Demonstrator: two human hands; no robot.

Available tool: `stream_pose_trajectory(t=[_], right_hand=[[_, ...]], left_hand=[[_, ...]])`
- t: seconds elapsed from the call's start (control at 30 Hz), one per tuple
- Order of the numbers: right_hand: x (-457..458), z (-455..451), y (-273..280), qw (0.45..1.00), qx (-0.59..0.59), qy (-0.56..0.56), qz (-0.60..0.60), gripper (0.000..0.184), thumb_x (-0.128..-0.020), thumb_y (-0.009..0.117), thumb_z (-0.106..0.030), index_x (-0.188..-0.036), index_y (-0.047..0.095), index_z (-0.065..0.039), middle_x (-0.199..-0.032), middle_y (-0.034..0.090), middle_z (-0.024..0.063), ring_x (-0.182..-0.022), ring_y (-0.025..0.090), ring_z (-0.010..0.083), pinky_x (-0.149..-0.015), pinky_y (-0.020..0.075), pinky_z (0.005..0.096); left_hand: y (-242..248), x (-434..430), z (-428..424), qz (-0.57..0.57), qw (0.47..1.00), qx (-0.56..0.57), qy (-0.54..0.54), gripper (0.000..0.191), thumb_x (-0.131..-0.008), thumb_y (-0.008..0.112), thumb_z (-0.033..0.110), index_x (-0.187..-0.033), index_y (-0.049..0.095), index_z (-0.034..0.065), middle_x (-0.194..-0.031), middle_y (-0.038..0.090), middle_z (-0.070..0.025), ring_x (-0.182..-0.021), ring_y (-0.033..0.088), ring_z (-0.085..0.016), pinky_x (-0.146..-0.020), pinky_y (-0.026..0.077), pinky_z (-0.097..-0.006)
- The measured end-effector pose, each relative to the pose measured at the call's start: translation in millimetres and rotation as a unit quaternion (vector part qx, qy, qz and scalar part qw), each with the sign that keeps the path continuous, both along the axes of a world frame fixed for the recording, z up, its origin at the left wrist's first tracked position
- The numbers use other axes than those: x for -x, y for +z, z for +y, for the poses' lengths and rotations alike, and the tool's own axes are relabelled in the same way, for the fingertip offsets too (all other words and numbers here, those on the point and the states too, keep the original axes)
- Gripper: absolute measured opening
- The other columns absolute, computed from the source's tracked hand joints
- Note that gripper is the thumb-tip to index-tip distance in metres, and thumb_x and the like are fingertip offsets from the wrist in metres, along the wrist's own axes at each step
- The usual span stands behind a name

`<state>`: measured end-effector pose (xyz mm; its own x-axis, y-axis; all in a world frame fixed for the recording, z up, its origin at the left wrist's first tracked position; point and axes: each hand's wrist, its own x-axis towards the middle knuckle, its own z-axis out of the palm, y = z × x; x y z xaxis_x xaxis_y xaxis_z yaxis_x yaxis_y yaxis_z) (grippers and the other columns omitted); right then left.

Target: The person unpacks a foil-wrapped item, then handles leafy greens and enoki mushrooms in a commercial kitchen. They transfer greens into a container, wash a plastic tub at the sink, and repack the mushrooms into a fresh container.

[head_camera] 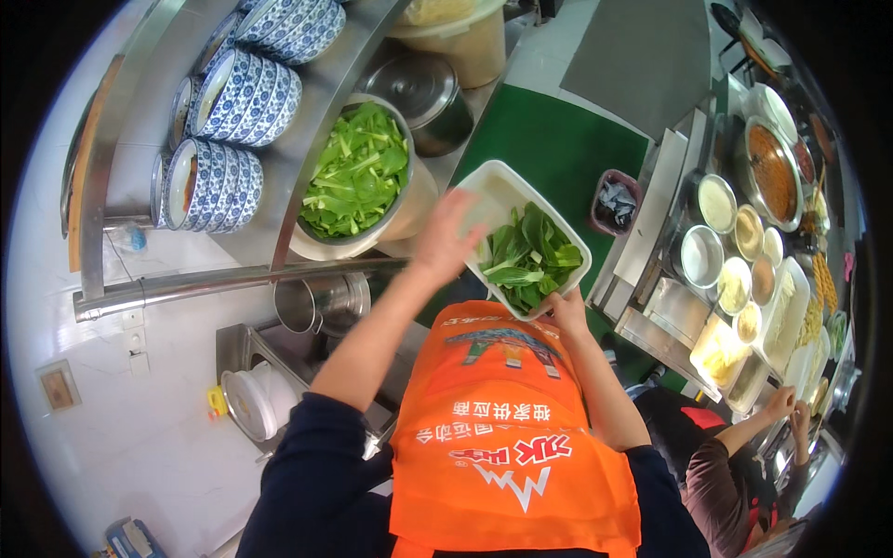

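A white rectangular plastic tub (pixel 520 185) is in front of my orange apron, tilted, with leafy greens (pixel 534 254) gathered in its lower right part. My right hand (pixel 568 314) grips the tub's near corner. My left hand (pixel 450 234), blurred, is over the tub's left side with its fingers apart and nothing visible in them. To the left of the tub, a large round container (pixel 411 202) is filled with cut leafy greens (pixel 359 171).
Stacked blue-and-white bowls (pixel 244 101) stand on a steel shelf at upper left. A lidded metal pot (pixel 418 91) is beyond the greens. A counter with bowls of ingredients (pixel 718 202) runs along the right, where another person's arms (pixel 760 411) reach in. A small bin (pixel 615 202) stands before it.
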<state>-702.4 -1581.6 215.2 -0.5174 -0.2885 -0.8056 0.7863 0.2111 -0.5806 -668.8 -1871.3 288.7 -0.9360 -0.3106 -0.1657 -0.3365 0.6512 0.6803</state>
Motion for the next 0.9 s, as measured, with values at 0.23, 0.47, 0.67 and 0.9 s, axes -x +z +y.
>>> stream_pose_trajectory(t=[0.23,0.47,0.67,0.9], right_hand=[[10.1,2.9,-2.8,0.996,-0.065,0.054,0.008,0.051,-0.09,0.051,0.002,-0.138,0.036,-0.002,-0.114,0.063,0.0209,-0.09,0.073,0.0335,-0.063,0.0675,0.0432],[19.7,-6.7,-7.3,0.983,-0.121,0.107,0.083,0.047,-0.091,0.057,-0.001,-0.134,0.041,0.003,-0.116,0.063,0.0222,-0.093,0.073,0.032,-0.063,0.0677,0.0407],[27.9,6.3,20.9,0.986,-0.113,0.104,0.059,0.049,-0.092,0.057,-0.002,-0.139,0.042,0.004,-0.122,0.064,0.021,-0.102,0.072,0.0318,-0.067,0.068,0.0401],[36.1,0.2,34.4,0.982,-0.096,0.126,0.1,0.046,-0.093,0.056,-0.001,-0.137,0.044,0.004,-0.12,0.065,0.0205,-0.1,0.072,0.0312,-0.067,0.068,0.0387]], left_hand=[[9.5,-2.6,-130.3,-0.178,0.909,0.375,-0.024,0.108,-0.075,0.088,0.026,-0.162,0.024,0.0239,-0.168,0.02,-0.0147,-0.151,0.024,-0.044,-0.112,0.037,-0.0655],[0.8,21.2,-111.9,-0.375,0.846,0.351,-0.144,0.124,-0.068,0.093,0.037,-0.164,0.015,0.0332,-0.172,0.008,-0.0113,-0.154,0.014,-0.047,-0.107,0.034,-0.0773],[-20.0,0.9,-114.3,-0.293,0.836,0.432,-0.167,0.073,-0.092,0.062,0.009,-0.156,0.039,0.0319,-0.166,0.032,-0.005,-0.151,0.028,-0.04,-0.102,0.041,-0.0639],[-30.0,-26.1,-140.3,-0.11,0.904,0.394,-0.125,0.048,-0.083,0.068,0.005,-0.128,0.065,0.0208,-0.143,0.058,0.0007,-0.14,0.044,-0.031,-0.096,0.044,-0.0558]])
